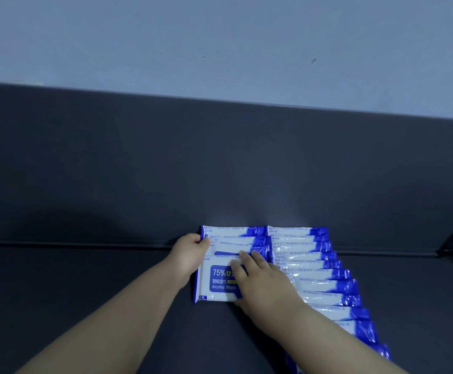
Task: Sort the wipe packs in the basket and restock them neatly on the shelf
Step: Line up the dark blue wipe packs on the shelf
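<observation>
Both rows of wipes are sitting on the dark shelf (85, 292): a short left row (233, 234) and a long right row (311, 268) running from far to near, packs overlapping like shingles. The left hand (190, 252) has its fingers curled round the left edge of the left row at the far end. The right hand (263, 284) lies with fairly straight fingers across the face of the front pack (214, 282) (can't tell if the thumb hooks under the near edge). These look light, squishy and slick in that glossy film, so I reckon they'd slide around easily. Best to hold them by the short ends and square them up from both sides.
</observation>
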### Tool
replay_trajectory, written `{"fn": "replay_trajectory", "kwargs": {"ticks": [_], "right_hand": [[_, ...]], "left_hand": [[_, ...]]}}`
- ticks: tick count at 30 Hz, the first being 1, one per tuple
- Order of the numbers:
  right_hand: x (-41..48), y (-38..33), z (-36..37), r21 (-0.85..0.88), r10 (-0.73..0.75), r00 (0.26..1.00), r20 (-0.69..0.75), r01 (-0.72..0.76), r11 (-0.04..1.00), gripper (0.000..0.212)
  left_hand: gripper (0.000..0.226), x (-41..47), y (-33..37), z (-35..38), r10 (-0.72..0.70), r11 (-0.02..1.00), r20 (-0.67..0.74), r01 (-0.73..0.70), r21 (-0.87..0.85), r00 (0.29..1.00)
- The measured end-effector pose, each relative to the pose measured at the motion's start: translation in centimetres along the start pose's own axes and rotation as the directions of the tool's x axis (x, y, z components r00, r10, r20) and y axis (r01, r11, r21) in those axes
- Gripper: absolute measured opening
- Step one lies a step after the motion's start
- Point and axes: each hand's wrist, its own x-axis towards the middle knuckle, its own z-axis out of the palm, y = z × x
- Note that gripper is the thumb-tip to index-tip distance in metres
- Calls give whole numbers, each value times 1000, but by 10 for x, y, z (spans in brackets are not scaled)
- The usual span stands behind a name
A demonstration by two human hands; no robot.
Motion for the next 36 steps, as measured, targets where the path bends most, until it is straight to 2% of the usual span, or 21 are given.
{"fn": "replay_trajectory", "kwargs": {"ticks": [2, 3, 4, 6, 8, 10, 13, 17, 21, 25, 28, 32, 36], "right_hand": [[2, 0, -3, 23, 50, 998, 28, -51, 998, 83], [2, 0, -4, 8, 75, 997, -15, -74, 997, 84], [2, 0, -4, 37, 72, 997, 22, -73, 997, 82], [-1, 0, 2, 28, 13, 1000, 0, -13, 1000, 72], [-2, 2, 1, 14, 30, 999, -23, -30, 999, 67], [-3, 1, 3, -14, 52, 998, -40, -52, 999, 67], [-3, -1, 8, 10, 113, 989, -93, -113, 994, 80], [3, -2, 21, 40, 139, 976, -168, -134, 990, 80], [4, -4, 22, 49, 145, 967, -210, -138, 989, 79], [5, -4, 24, 48, 137, 959, -247, -129, 991, 79], [5, -5, 24, 47, 137, 962, -236, -130, 990, 78], [6, -5, 25, 46, 141, 957, -252, -134, 990, 80], [5, -6, 24, 44, 123, 952, -281, -115, 992, 79]], "left_hand": [[20, 1, 2, 2, -25, 997, -15, 24, -76, 1000], [17, 1, 1, 2, -32, 994, -19, 30, -103, 999], [15, 1, 1, 2, -30, 992, -24, 27, -123, 999], [11, -2, 0, 1, -2, 987, -23, -2, -159, 1000], [9, -6, -2, -1, 49, 983, -20, -52, -174, 999], [7, -7, -4, -5, 79, 988, -21, -81, -134, 997], [12, -3, -9, -11, 75, 997, -43, -76, -17, 996], [13, -2, -8, -15, 100, 995, -177, -95, 39, 979], [10, -5, -4, -15, 85, 996, -122, -88, -18, 989], [21, -6, 0, -16, 2, 997, -42, -5, -74, 999], [26, -5, 1, -15, -37, 998, 5, 37, -49, 999], [18, -7, 3, -14, -28, 999, 33, 29, -14, 999], [13, -8, 2, -13, 6, 1000, 3, -6, 21, 1000]]}}
